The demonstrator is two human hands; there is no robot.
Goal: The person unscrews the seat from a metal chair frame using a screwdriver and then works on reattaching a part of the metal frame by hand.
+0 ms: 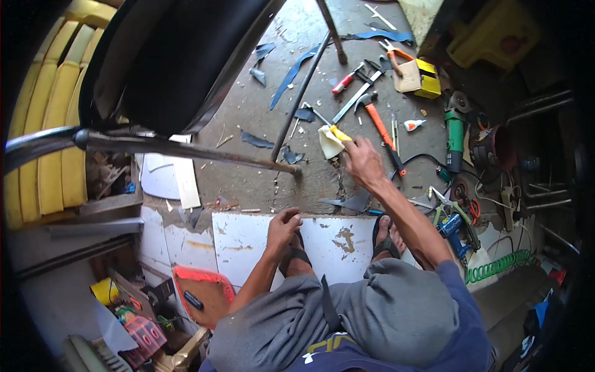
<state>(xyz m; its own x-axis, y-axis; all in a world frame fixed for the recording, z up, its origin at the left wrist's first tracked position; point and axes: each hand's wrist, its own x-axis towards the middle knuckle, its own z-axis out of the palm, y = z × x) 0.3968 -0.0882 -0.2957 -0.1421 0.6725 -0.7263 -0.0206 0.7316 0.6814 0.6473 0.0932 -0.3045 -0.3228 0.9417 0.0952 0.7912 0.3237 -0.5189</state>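
My right hand [364, 162] reaches out over the grey floor, its fingertips closed on the end of a yellow-handled screwdriver [338, 132]. The screwdriver's thin shaft points away to the far left. A cream scrap [330, 144] lies under its handle. Close to my left foot, my left hand [284, 225] hangs with its fingers curled together, and nothing shows in it. A hammer [375, 121] with an orange and black handle lies just right of the screwdriver. Beyond it are a bar clamp [358, 96] with a red handle and a small white glue bottle [414, 125].
A black chair seat [155, 62] with metal legs [186, 147] stands tipped at the far left. Rightward lie a green angle grinder [455, 133], a yellow box [427, 80], a blue glue gun [455, 234] and a green coiled hose [499, 266]. Blue scraps [291, 77] litter the floor.
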